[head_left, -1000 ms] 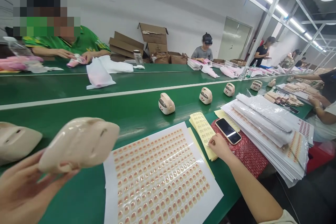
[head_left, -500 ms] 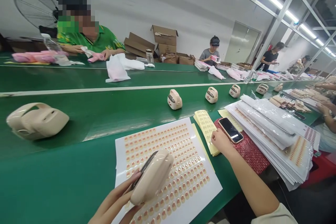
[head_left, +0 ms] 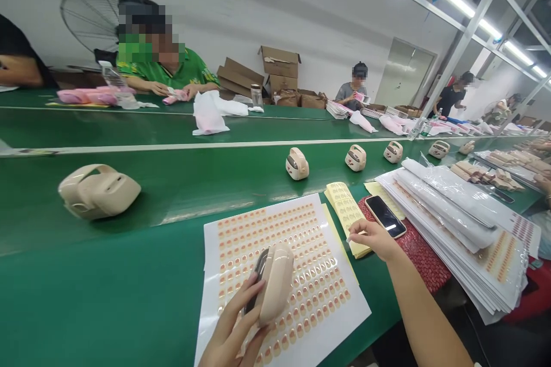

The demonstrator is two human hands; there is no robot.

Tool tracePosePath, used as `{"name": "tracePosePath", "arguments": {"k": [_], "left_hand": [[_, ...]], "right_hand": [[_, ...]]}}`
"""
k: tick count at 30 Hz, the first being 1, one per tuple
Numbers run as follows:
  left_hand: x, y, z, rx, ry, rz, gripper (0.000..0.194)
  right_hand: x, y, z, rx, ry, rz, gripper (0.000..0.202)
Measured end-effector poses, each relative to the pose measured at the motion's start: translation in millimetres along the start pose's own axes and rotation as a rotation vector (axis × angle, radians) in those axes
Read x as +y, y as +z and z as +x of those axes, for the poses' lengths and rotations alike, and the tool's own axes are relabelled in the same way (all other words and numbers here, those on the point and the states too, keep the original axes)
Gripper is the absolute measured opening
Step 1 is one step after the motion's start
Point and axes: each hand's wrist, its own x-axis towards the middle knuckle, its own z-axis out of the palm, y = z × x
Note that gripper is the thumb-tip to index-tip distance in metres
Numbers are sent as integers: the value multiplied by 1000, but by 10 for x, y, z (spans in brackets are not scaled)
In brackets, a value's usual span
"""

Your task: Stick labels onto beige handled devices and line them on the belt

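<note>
Left hand (head_left: pixel 232 330) grips a small cream-coloured moulded plastic device with a dark front panel (head_left: pixel 271 287), fingers curled round its lower end and fingertips lying along the dark face, so it stands tilted just above the white sheet of small orange-and-white stickers (head_left: pixel 279 241) on the green bench (head_left: pixel 107 287). Judging by its look, the casing is light, rigid and glossy, so probably a little slippery; the rounded sides seem a safer hold than the dark panel, which may smudge. Right hand (head_left: pixel 372 236) reaches forward with the forearm stretched low over the bench, thumb and forefinger pinched together at the edge of the pale yellow backing sheets (head_left: pixel 344 203), beside a black smartphone (head_left: pixel 385 216); whether a sticker sits between the fingertips is too small to tell
</note>
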Motion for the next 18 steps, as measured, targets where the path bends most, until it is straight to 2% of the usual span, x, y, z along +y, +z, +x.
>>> {"name": "tracePosePath", "arguments": {"k": [3,6,9,12,14,17,18], "left_hand": [[87,101,58,2,-13,21,37],[169,195,130,44,0,63,41],[229,265,161,77,-1,83,49],[249,317,132,96,-42,4,51],[226,346,94,164,-180,-157,51],[145,373,53,349,-601,-783,58],[118,377,49,377,-703,-975,55]], "right_hand": [[-213,291,-97,-154,-186,486,25],[-443,680,-180,-266,-331,611,25],[-631,986,-224,-190,-422,673,20],[-765,1137,-206,-31,-372,797,18],[-846,1155,-172,29,-268,922,22],[-984,1098,-129,-10,-139,1132,28],[-1033,1071,-121,-37,-121,1195,28]]}}
